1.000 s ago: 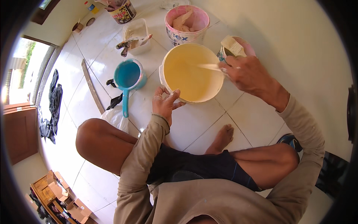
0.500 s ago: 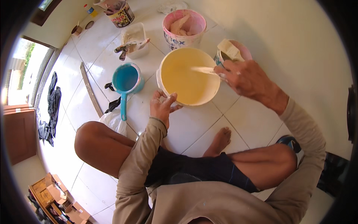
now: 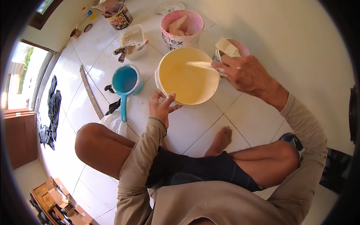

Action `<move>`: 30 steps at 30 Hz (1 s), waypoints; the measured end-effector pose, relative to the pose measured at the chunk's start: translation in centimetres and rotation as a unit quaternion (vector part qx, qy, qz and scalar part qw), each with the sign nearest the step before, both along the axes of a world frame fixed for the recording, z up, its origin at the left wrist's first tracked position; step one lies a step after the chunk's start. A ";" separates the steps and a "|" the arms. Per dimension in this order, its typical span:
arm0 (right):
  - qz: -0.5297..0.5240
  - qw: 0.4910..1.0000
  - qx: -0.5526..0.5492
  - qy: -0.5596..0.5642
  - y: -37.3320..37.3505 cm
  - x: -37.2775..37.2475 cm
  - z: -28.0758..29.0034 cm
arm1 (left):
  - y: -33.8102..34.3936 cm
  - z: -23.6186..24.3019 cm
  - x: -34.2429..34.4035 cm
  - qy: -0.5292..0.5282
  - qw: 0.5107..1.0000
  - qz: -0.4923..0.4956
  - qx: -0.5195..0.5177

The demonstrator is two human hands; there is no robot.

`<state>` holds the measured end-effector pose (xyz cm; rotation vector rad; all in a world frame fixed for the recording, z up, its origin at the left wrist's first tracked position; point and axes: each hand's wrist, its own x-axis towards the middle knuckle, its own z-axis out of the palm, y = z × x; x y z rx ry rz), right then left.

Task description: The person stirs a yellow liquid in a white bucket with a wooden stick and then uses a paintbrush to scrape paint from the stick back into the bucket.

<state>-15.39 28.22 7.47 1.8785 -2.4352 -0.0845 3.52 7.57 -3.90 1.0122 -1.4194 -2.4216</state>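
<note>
Between my hands stands a white bucket with pale yellow liquid in it. My left hand grips its near-left rim, thumb over the edge. Held in my right hand is a whitish, paint-coated stirring stick that reaches over the bucket from the right; its far end is at the liquid, and I cannot tell how deep it goes. Behind my right hand is a smaller tub with a cream-coloured block on its rim.
A blue dipper stands left of the bucket. Behind are a pink-stained pail and a clear container with a dirty tool across it. A wooden strip and black plastic lie on the left. The wall rises at right.
The stick and my right hand have shifted slightly left and up over the bucket. My left hand stays on the rim. The whole view has moved a little.
</note>
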 end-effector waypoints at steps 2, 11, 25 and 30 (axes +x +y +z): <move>-0.008 1.000 -0.018 -0.023 -0.2 0.8 0.2 | 0.0 -0.1 0.6 -0.009 1.000 -0.006 -0.002; -0.009 0.999 -0.047 0.016 0.5 1.4 1.0 | 0.3 -0.2 0.7 -0.019 1.000 -0.015 -0.012; -0.356 0.924 -0.127 -0.053 10.8 -6.4 10.9 | -0.3 -2.3 1.8 -0.054 0.998 -0.003 -0.024; -0.334 0.941 -0.047 -0.027 10.2 -10.5 6.1 | 0.5 -2.0 1.4 -0.042 0.999 -0.007 -0.017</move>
